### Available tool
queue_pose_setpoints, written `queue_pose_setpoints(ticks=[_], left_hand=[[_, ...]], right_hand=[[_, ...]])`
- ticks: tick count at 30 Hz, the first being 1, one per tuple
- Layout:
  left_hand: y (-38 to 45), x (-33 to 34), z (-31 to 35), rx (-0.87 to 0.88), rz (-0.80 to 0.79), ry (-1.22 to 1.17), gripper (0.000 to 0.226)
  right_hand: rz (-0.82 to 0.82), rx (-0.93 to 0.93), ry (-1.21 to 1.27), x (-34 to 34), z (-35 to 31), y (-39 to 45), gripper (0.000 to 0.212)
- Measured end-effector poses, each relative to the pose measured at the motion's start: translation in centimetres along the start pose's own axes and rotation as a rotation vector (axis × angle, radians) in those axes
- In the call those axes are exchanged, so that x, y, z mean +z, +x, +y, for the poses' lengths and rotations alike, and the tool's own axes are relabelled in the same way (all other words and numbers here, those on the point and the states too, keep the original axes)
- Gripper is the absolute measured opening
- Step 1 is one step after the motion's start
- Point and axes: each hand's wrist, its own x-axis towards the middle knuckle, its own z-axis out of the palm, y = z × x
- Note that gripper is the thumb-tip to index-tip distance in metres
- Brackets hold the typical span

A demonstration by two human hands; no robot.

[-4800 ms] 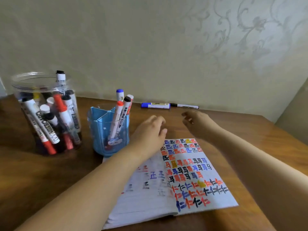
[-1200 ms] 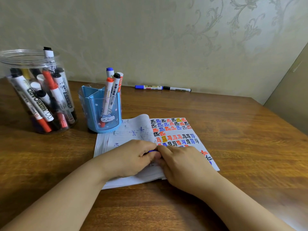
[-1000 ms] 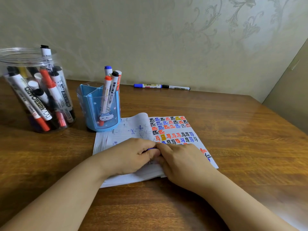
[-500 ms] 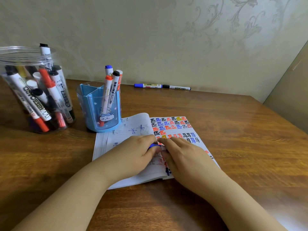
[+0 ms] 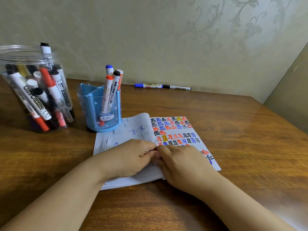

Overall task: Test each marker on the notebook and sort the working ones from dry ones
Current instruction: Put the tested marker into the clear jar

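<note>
Blue marker (image 5: 151, 151) mostly hidden between hands.

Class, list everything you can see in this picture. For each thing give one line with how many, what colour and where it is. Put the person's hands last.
Clear plastic jar: one, transparent, far left of table, packed with markers; exact count cannot be told.
Blue plastic divided pen cup: one, light blue, right of jar, touching notebook's top left corner.
Markers in cup: four, caps blue, red, black; one has a red label.
Loose markers by wall: two, one blue-capped, one black-capped, lying end to end.
Open lined notebook: one, white, centre; right page covered in black, red, blue, yellow marks.
Wooden table: one, brown.
Patterned wall: beige, behind.
Left hand: curled, on notebook.
Right hand: meeting left; something blue barely shows between them.
</note>
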Motion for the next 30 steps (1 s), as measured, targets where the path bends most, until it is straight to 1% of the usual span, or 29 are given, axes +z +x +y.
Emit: queue_pose_setpoints(ticks=[4, 8, 9, 12, 13, 16, 20, 21, 23, 24, 25, 26, 29, 30], left_hand=[[-0.1, -0.1, 0.0, -0.011, -0.026, -0.035, 0.025], [-0.1, 0.0, -0.1, -0.028, 0.025, -0.077, 0.031], [-0.1, -0.1, -0.1, -0.044, 0.041, -0.094, 0.035], [-0.3, -0.5, 0.2, -0.097, 0.097, -0.135, 0.045], [-0.3, -0.5, 0.3, -0.092, 0.115, -0.112, 0.043], [-0.4, -0.4, 0.7, -0.053, 0.154, -0.019, 0.023], [-0.1, 0.2, 0.4, 0.005, 0.179, 0.032, 0.014], [0.1, 0.4, 0.3, 0.012, 0.188, 0.044, 0.014], [0.3, 0.8, 0.1, 0.011, 0.189, 0.066, 0.02], [0.3, 0.9, 0.1, 0.006, 0.18, 0.075, 0.024], [0.3, 0.9, 0.0, 0.002, 0.17, 0.083, 0.027], [0.2, 0.8, 0.1, 0.002, 0.16, 0.089, 0.028], [0.1, 0.5, 0.0, -0.001, 0.125, 0.127, 0.029], [0.1, 0.5, 0.0, 0.0, 0.11, 0.134, 0.027]], right_hand=[[-0.002, 0.011, 0.037, -0.2, -0.1, 0.0, 0.025], [-0.053, 0.105, 0.217, -0.6, 0.1, 0.1, 0.041], [-0.052, 0.112, 0.196, -0.7, 0.3, 0.1, 0.042], [0.027, 0.087, -0.002, -1.1, 0.9, -0.1, 0.033], [0.03, 0.092, -0.025, -1.1, 1.1, -0.2, 0.032], [0.044, 0.111, -0.021, -0.5, 1.2, -0.5, 0.034], [0.08, 0.101, 0.027, 0.0, 0.8, -0.3, 0.036], [0.082, 0.1, 0.028, 0.0, 0.5, -0.1, 0.032], [0.098, 0.076, -0.014, 0.5, 0.2, 0.1, 0.015], [0.087, 0.068, -0.025, 0.6, 0.0, 0.3, 0.015], [0.069, 0.05, -0.032, 0.9, 0.0, 0.3, 0.023], [0.055, 0.031, -0.039, 1.1, 0.1, 0.2, 0.025], [0.056, -0.018, -0.029, 0.4, 0.3, 0.1, 0.007], [0.049, -0.026, -0.016, 0.2, 0.4, 0.1, 0.013]])
